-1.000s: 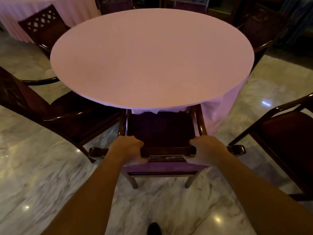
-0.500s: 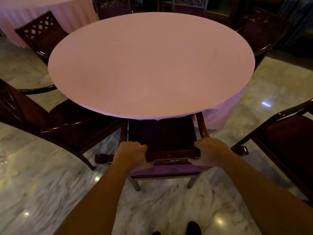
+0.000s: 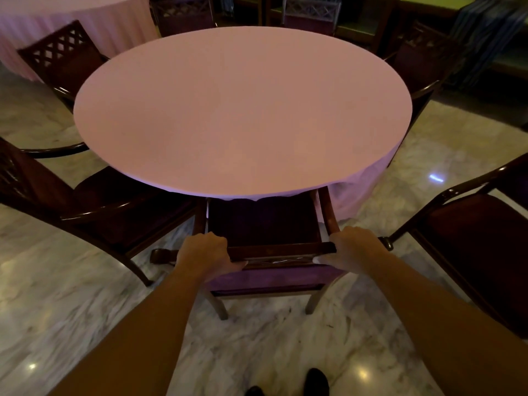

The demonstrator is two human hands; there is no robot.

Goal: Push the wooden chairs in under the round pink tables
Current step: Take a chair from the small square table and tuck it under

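A round table with a pink cloth (image 3: 243, 110) fills the middle of the head view. Straight in front of me stands a dark wooden chair (image 3: 280, 248) with a purple seat, its front part hidden under the table's near edge. My left hand (image 3: 204, 254) grips the left end of the chair's top rail. My right hand (image 3: 353, 247) grips the right end of the same rail.
A wooden chair (image 3: 108, 207) stands angled at the left, another (image 3: 480, 238) at the right, both out from the table. More chairs ring the far side. A second pink table (image 3: 71, 21) is at the back left. The floor is polished marble (image 3: 57, 295).
The chair has slid forward under the table, so less of its seat shows. Both hands kept their grip on the rail and I stepped closer.
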